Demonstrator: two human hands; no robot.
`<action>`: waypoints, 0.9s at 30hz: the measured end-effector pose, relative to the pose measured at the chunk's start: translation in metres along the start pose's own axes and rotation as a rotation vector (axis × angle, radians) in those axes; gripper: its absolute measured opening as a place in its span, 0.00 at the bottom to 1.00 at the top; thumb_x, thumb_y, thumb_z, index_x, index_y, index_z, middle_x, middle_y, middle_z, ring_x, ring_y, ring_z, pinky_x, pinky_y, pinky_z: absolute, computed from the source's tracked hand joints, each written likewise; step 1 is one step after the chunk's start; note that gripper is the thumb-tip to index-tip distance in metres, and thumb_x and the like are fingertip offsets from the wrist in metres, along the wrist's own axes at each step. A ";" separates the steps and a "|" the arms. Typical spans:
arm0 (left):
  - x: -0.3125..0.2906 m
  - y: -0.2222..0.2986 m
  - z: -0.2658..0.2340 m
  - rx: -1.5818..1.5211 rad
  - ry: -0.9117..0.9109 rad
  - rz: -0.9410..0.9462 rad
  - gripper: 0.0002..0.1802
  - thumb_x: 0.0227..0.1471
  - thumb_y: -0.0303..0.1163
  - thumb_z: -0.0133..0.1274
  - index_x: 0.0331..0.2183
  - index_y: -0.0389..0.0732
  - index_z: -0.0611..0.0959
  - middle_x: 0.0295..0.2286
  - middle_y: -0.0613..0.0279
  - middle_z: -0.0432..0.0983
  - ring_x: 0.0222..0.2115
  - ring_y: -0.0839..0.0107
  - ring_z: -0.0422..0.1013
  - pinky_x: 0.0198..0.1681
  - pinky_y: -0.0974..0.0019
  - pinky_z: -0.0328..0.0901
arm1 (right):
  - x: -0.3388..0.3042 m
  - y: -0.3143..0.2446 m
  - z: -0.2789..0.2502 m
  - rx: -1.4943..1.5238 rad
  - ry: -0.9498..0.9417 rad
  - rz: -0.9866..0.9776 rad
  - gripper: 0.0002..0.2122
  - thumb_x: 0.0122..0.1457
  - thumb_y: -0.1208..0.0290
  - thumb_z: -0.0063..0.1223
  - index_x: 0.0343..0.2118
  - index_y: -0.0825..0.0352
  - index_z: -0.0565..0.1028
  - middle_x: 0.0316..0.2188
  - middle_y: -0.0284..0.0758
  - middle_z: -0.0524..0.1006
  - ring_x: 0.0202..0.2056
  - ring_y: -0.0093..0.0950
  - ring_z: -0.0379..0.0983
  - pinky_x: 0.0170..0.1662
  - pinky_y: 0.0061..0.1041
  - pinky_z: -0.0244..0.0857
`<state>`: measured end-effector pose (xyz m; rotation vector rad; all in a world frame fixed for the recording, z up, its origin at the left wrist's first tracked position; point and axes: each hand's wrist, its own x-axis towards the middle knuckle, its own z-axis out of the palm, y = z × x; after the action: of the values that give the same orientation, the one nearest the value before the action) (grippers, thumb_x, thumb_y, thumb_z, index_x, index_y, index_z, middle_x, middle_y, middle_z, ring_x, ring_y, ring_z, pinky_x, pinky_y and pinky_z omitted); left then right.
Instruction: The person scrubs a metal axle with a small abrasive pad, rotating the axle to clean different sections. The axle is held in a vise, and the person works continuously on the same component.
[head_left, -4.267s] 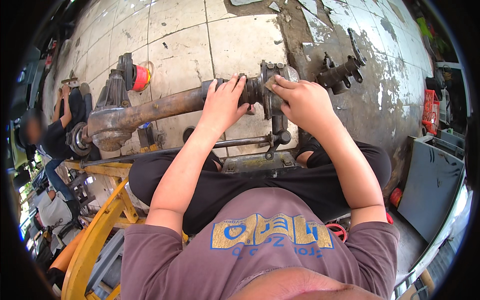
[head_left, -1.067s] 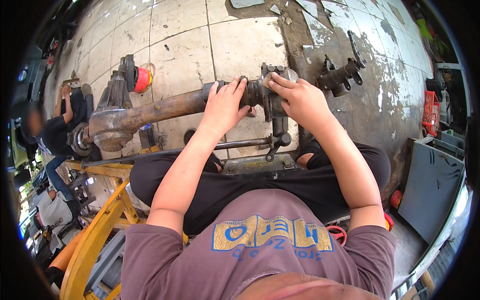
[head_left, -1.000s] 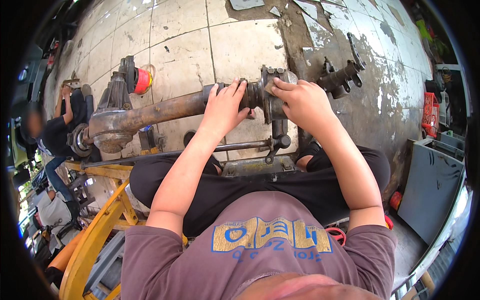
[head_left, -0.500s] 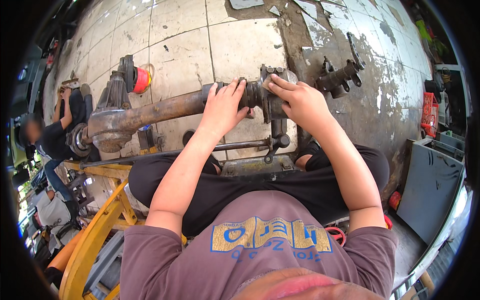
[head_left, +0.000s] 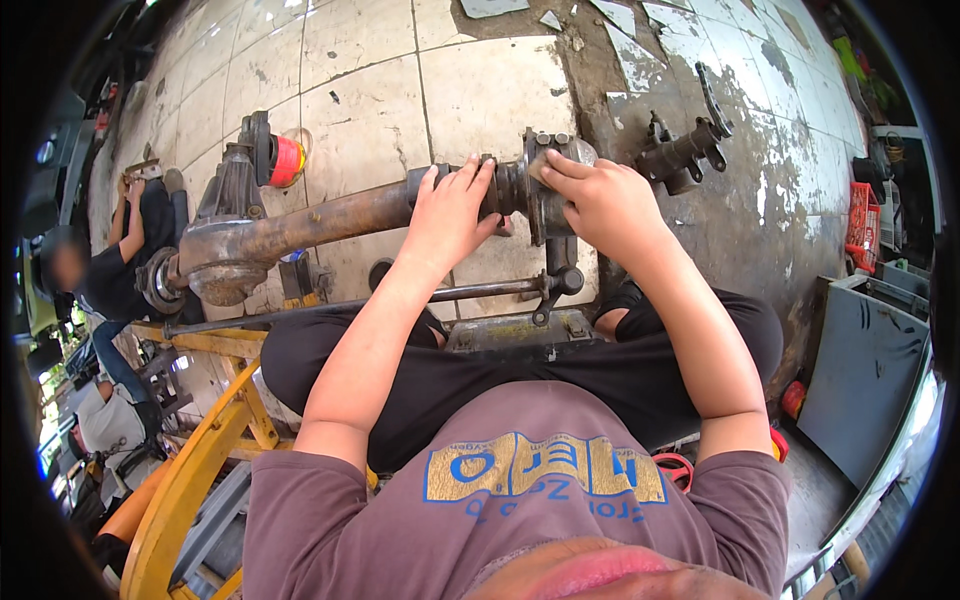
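Note:
A long, rusty axle housing (head_left: 335,220) lies across in front of me, with a bulky differential casing at its left and a bolted steel flange (head_left: 537,205) at its right. My left hand (head_left: 452,212) is closed over the tube near that flange, fingers across the top and thumb at the side. Pinched under the fingertips of my right hand (head_left: 605,200) is a small tan piece, apparently sandpaper (head_left: 541,166), pressed on the flange's upper part. Its far side is hidden by the fingers. Below the tube runs a thin steel rod (head_left: 480,291) with a jointed end.
A steering knuckle-like metal part (head_left: 680,155) stands on the floor to the right. Behind the casing is a red tin (head_left: 287,161). A yellow frame (head_left: 190,470) rises at lower left, and another person (head_left: 125,260) sits beyond. A red crate (head_left: 862,228) and grey cabinet (head_left: 865,375) are at right.

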<state>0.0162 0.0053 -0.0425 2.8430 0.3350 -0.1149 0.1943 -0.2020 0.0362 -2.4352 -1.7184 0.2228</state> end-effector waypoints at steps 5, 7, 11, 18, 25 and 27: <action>0.001 0.000 -0.001 0.000 0.015 0.010 0.48 0.62 0.47 0.70 0.75 0.43 0.70 0.72 0.49 0.70 0.67 0.55 0.73 0.77 0.38 0.57 | -0.001 0.005 0.009 0.057 0.019 0.030 0.28 0.58 0.72 0.67 0.64 0.51 0.85 0.69 0.21 0.81 0.45 0.37 0.86 0.53 0.37 0.82; 0.000 0.000 -0.001 0.012 -0.011 -0.009 0.48 0.62 0.47 0.70 0.75 0.42 0.70 0.72 0.49 0.70 0.67 0.55 0.73 0.77 0.39 0.57 | 0.002 0.001 -0.003 -0.055 -0.043 0.000 0.28 0.57 0.72 0.67 0.64 0.51 0.85 0.69 0.20 0.81 0.45 0.37 0.86 0.54 0.37 0.82; 0.000 -0.002 0.002 0.009 0.025 0.007 0.48 0.61 0.47 0.70 0.75 0.43 0.70 0.72 0.49 0.70 0.67 0.55 0.74 0.77 0.39 0.57 | -0.003 0.001 0.003 0.053 0.018 0.034 0.27 0.57 0.72 0.67 0.62 0.51 0.87 0.67 0.22 0.83 0.45 0.36 0.87 0.52 0.38 0.82; 0.001 0.000 0.000 0.004 0.016 0.003 0.48 0.61 0.47 0.71 0.75 0.42 0.70 0.72 0.50 0.70 0.67 0.55 0.74 0.77 0.39 0.57 | 0.001 0.009 0.004 0.114 0.027 0.002 0.25 0.56 0.74 0.66 0.59 0.53 0.88 0.67 0.25 0.83 0.44 0.38 0.87 0.53 0.39 0.82; 0.003 -0.001 -0.001 0.004 0.008 0.000 0.48 0.61 0.46 0.71 0.75 0.42 0.70 0.73 0.50 0.69 0.67 0.55 0.73 0.77 0.38 0.57 | 0.006 0.009 0.003 0.108 0.044 -0.008 0.24 0.56 0.73 0.66 0.58 0.53 0.88 0.66 0.25 0.84 0.43 0.38 0.87 0.52 0.39 0.82; 0.002 0.001 -0.002 0.006 0.000 -0.005 0.48 0.61 0.46 0.71 0.75 0.42 0.70 0.73 0.50 0.69 0.67 0.55 0.73 0.77 0.37 0.57 | 0.001 0.003 -0.001 0.051 0.034 -0.009 0.25 0.56 0.73 0.66 0.59 0.53 0.88 0.66 0.25 0.84 0.42 0.38 0.87 0.51 0.39 0.82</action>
<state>0.0184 0.0052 -0.0402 2.8478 0.3424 -0.1166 0.1977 -0.2025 0.0368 -2.3807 -1.6890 0.2200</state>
